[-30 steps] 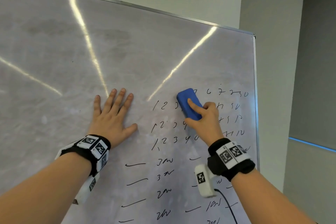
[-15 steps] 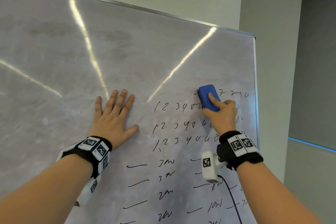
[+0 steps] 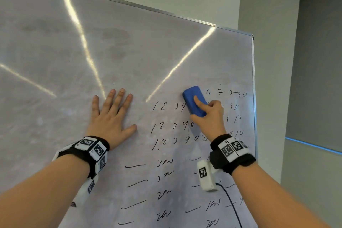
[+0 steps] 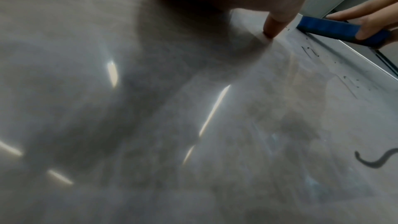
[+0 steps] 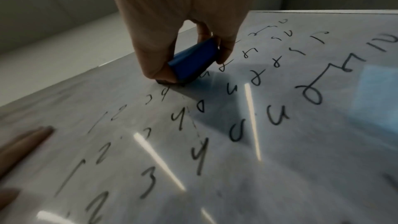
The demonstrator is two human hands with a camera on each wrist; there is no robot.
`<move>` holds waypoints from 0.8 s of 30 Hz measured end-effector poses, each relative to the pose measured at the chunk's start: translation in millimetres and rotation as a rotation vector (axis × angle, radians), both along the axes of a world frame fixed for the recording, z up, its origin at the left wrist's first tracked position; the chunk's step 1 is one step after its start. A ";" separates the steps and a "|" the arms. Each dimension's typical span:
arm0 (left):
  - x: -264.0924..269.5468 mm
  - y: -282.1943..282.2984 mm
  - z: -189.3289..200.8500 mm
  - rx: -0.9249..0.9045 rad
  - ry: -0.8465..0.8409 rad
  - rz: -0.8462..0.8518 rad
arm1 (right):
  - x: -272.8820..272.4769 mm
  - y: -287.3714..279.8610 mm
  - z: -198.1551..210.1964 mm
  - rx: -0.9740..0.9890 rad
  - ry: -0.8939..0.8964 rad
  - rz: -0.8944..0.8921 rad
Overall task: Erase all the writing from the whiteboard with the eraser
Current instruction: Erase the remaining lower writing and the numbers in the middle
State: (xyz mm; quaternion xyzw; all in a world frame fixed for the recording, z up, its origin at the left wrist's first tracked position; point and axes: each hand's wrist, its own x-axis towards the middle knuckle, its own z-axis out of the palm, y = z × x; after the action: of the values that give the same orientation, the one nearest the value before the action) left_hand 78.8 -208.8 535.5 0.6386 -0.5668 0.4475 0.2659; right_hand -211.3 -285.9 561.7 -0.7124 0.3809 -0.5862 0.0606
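A grey-smeared whiteboard (image 3: 129,52) fills the head view. Black handwriting (image 3: 166,142) of number rows and dashes covers its lower right part. My right hand (image 3: 207,116) grips a blue eraser (image 3: 194,101) and presses it flat on the top number row, forefinger laid along its back. The right wrist view shows the eraser (image 5: 191,60) pinched between thumb and fingers above the writing (image 5: 234,125). My left hand (image 3: 111,116) lies flat on the board left of the numbers, fingers spread. In the left wrist view the eraser (image 4: 342,31) sits at the upper right.
The board's metal frame (image 3: 253,98) ends just right of the writing. Beyond it stands a pale wall (image 3: 268,24) and a darker grey panel (image 3: 318,61). A black cable (image 3: 233,207) hangs from the right wrist camera. The board's upper left carries only smudges and light streaks.
My right hand slid the eraser right along the top number rows, then back left, wiping digits there. The left hand stayed flat in place.
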 end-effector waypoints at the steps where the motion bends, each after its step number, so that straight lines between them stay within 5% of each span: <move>1: -0.2 0.1 0.2 0.000 0.002 -0.005 | -2.6 0.3 -3.4 -0.009 0.047 -0.001; 7: -0.2 0.5 0.0 -0.004 -0.009 -0.009 | -41.0 -20.0 15.2 0.097 -0.220 -0.169; 12: -0.6 -0.4 -0.8 -0.022 -0.015 -0.010 | -40.8 -25.2 -3.9 0.058 -0.059 -0.057; 17: -0.9 0.5 0.3 -0.007 -0.014 0.002 | -51.8 -34.1 9.2 0.114 -0.287 -0.153; 21: -0.4 -0.4 0.3 -0.002 -0.011 0.005 | -44.9 -31.5 -9.3 0.039 -0.079 -0.072; 24: -0.1 -0.1 0.4 -0.005 -0.010 0.003 | -63.9 -39.2 1.9 0.069 -0.130 -0.141</move>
State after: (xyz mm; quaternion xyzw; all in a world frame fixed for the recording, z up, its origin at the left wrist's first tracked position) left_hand 78.6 -208.9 535.9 0.6365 -0.5660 0.4527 0.2639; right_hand -275.2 -325.1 563.7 -0.6419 0.4452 -0.6206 0.0683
